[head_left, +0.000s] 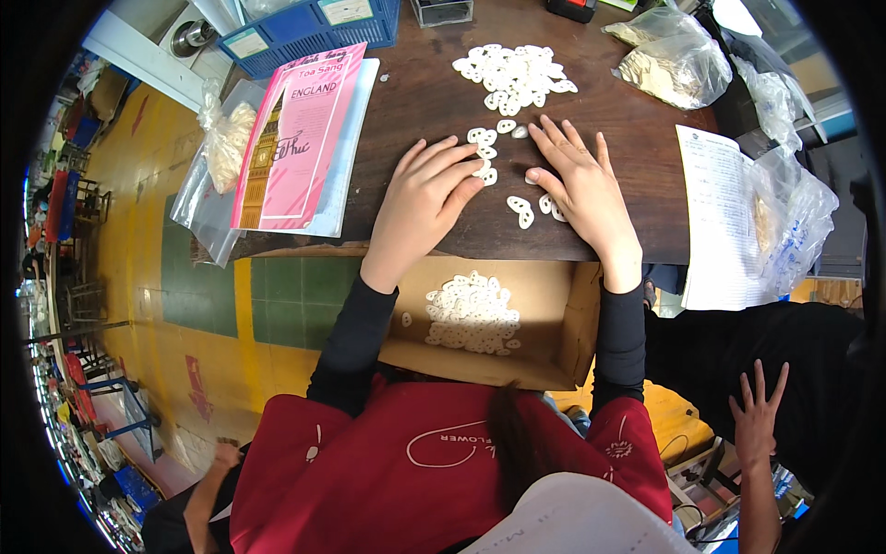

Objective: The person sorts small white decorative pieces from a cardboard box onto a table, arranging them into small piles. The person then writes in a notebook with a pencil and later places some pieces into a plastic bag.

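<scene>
My left hand (425, 198) lies flat on the dark wooden table (406, 102), fingers stretched out. Its fingertips touch or partly cover a short row of small white flat pieces with holes (489, 175). To the right, my right hand (586, 189) rests with fingers spread. Its thumb and fingertips are close to a few more of these pieces, some partly hidden under the palm side. A large heap of the same white pieces (517, 74) sits farther back. Below the table edge, an open cardboard box (544, 332) holds another pile of white pieces (472, 309).
At the left lie a pink notebook (300, 138) and a plastic bag of pale pieces (226, 148). A blue basket (314, 37) stands behind them. At the right are another filled bag (674, 69), a written sheet (715, 222) and a person's hand (757, 420).
</scene>
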A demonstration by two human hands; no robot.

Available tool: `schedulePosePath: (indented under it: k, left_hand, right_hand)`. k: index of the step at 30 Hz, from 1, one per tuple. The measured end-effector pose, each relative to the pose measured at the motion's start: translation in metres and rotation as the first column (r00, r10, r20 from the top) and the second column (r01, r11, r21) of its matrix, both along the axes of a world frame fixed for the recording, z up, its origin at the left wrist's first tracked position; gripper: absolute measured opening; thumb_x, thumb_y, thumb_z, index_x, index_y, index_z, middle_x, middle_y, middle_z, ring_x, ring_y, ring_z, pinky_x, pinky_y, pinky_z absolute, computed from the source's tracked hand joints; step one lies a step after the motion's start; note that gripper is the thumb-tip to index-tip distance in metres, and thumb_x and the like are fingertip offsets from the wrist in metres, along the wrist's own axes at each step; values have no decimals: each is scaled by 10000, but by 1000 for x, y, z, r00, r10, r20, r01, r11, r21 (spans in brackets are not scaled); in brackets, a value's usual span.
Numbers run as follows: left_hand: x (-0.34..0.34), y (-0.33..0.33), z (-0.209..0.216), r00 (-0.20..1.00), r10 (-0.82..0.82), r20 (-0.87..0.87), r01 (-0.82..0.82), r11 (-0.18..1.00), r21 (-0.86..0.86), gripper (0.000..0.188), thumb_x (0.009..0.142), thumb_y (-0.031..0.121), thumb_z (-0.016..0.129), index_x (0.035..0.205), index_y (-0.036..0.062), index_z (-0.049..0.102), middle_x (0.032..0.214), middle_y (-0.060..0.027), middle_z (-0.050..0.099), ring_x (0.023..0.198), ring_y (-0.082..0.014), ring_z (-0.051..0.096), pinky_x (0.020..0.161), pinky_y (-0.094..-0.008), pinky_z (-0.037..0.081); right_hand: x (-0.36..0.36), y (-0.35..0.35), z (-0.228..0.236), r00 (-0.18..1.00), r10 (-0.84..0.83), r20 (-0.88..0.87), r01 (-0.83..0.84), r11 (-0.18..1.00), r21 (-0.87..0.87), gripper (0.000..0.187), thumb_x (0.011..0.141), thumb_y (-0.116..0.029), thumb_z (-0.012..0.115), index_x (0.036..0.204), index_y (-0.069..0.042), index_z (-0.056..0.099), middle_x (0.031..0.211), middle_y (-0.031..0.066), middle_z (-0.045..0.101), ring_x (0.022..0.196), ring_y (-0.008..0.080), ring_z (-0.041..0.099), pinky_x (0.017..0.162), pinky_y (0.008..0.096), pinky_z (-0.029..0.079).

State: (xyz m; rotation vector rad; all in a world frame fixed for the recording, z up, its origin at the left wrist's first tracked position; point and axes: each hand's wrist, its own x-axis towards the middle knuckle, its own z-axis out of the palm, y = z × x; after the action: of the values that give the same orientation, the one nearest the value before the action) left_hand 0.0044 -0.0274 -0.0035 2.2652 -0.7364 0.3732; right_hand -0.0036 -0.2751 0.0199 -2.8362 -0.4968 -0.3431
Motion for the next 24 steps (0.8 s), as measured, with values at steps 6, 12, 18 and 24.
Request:
schedulePosePath:
  k: [6, 12, 18, 24]
  left_hand:
    - [4, 4, 2, 1000, 12, 29, -7, 985, -170, 233, 1037, 183, 612, 1119, 24, 761, 1208, -91, 741, 1224, -314, 642, 1084, -443, 456]
    - [2, 5, 4, 998, 35, 47, -26, 985, -172, 230, 1035, 175, 614, 1106, 12, 760, 1192, -97, 744, 1193, -309, 656, 1061, -424, 472]
    - [3, 2, 4, 998, 28, 64, -15, 981, -194, 194, 996, 164, 665, 1055, 8, 764, 1116, -100, 750, 1120, -325, 669, 1022, -448, 489]
    - [2, 5, 5, 999, 12, 40, -6, 988, -156, 221, 1033, 158, 614, 1097, 9, 764, 1163, -97, 754, 1186, -299, 661, 1051, -412, 479]
  right_hand:
    - [10, 31, -8, 976, 209, 62, -213, 976, 52, 625, 995, -528, 581, 1477, -130, 570, 1556, 68, 534, 1471, 273, 456, 1239, 567, 275]
    - [1, 36, -8, 993, 74, 91, -67, 995, -72, 646, 994, -553, 559, 1432, -81, 609, 1488, 88, 600, 1445, 264, 492, 1251, 574, 226]
    - [-33, -6, 6, 999, 33, 40, -39, 987, 156, 614, 988, -431, 626, 1509, -119, 541, 1573, 99, 516, 1492, 303, 432, 1259, 576, 200]
    - [-83, -23, -4, 998, -12, -64, 11, 1000, -27, 677, 909, -455, 680, 1486, -119, 568, 1558, 89, 534, 1476, 281, 458, 1233, 509, 315]
